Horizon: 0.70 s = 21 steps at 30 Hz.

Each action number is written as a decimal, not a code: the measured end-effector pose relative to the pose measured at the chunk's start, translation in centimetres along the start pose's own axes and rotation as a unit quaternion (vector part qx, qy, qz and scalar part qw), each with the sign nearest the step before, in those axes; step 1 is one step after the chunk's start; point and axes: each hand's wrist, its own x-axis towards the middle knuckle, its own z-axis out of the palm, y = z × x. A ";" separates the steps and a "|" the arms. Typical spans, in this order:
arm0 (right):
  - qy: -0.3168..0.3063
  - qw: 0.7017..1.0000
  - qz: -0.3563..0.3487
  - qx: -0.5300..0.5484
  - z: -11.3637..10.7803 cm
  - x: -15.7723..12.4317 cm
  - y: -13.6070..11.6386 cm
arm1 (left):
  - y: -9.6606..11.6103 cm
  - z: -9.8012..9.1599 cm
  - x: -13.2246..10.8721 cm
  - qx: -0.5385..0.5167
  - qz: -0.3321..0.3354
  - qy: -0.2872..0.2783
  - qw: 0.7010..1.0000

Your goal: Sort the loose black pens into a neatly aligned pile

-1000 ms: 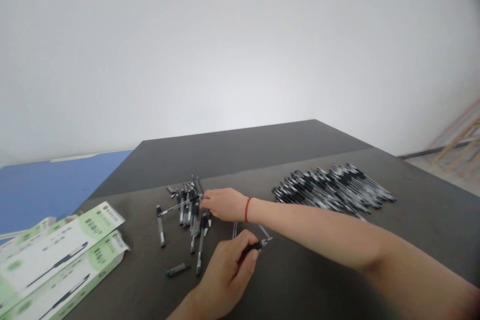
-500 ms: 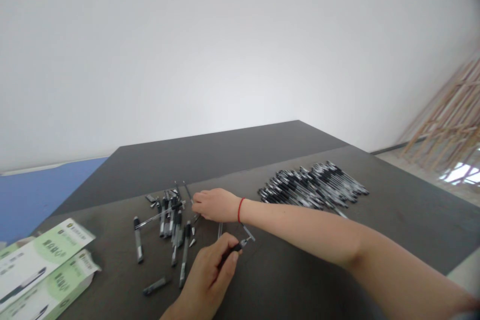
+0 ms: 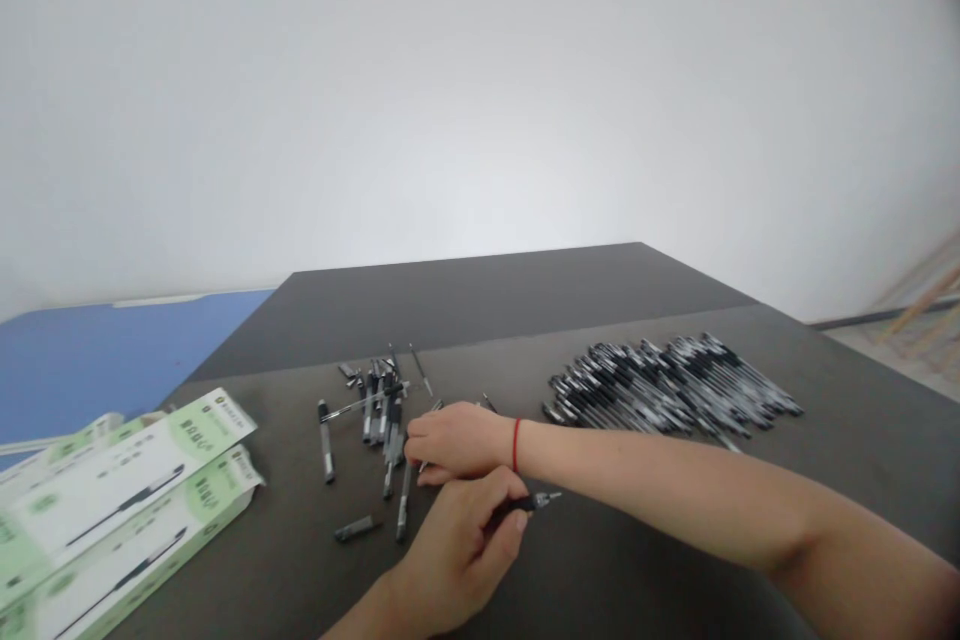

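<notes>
My left hand (image 3: 469,540) is closed around a pen (image 3: 534,502) with a dark grip, its pointed tip sticking out to the right beyond my thumb. Just behind it, my right hand (image 3: 465,438), with a red string at the wrist, crosses over to the left. Its fingers are curled down beside the loose pen parts; whatever they pinch is hidden. Close by its fingertips lies a clear pen barrel (image 3: 403,510). Left of that is a jumbled group of dark-gripped barrels (image 3: 384,410), and a dark pen cap (image 3: 358,528) lies nearer me.
A wide pile of pens (image 3: 667,385) spreads over the right side of the dark table (image 3: 480,295). White-and-green pen boxes (image 3: 142,490) are stacked at the left edge. Thin refills (image 3: 421,370) lie behind my right hand. A white wall stands behind the table.
The view has swung left, so the table contents sit further right. My right hand has come nearer to me and to my left hand, which still grips the pen.
</notes>
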 end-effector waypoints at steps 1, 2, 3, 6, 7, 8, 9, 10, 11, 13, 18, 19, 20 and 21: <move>-0.003 1.000 -0.001 -0.005 0.2 0.2 -0.1 | 0.0 0.0 0.0 0.000 0.001 0.001 1.000; -0.006 1.000 0.000 -0.007 0.3 0.5 -0.2 | 0.0 0.1 0.0 0.000 0.000 0.002 1.000; -0.010 1.000 0.003 -0.006 0.5 0.7 -0.3 | -0.1 0.1 0.0 -0.002 -0.001 0.003 1.000; -0.022 1.000 0.014 0.001 0.6 1.0 -0.4 | -0.2 0.0 0.0 -0.008 -0.003 0.006 1.000; -0.023 1.000 0.018 0.004 0.5 0.9 -0.4 | -0.2 0.0 0.0 -0.010 -0.002 0.006 1.000; -0.021 0.999 0.026 0.009 0.3 0.8 -0.4 | -0.3 -0.1 0.0 -0.011 -0.003 0.006 1.000; -0.013 0.999 0.042 0.020 -0.1 0.5 -0.3 | -0.3 -0.1 0.0 -0.014 -0.004 0.004 1.000; 0.006 0.997 0.071 0.041 -0.5 0.0 -0.1 | -0.3 -0.2 0.1 -0.017 -0.006 0.003 1.000; 0.040 0.990 0.114 0.071 -1.0 -0.7 0.1 | -0.4 -0.3 0.1 -0.022 -0.009 0.004 1.000; 0.128 0.950 0.229 0.169 -2.2 -2.7 0.4 | -0.5 -0.4 0.2 -0.032 -0.024 0.011 0.999; 0.220 0.704 0.377 0.560 -4.2 -9.6 -0.4 | -1.0 -0.4 0.5 -0.037 -0.092 0.075 0.992; 0.241 0.658 0.370 0.610 -4.1 -10.8 -0.9 | -1.1 -0.4 0.6 -0.035 -0.104 0.085 0.990; 0.262 0.622 0.359 0.644 -4.0 -11.7 -1.5 | -1.2 -0.4 0.7 -0.032 -0.115 0.091 0.989; 0.283 0.601 0.348 0.661 -3.7 -12.4 -2.0 | -1.2 -0.4 0.8 -0.028 -0.122 0.096 0.987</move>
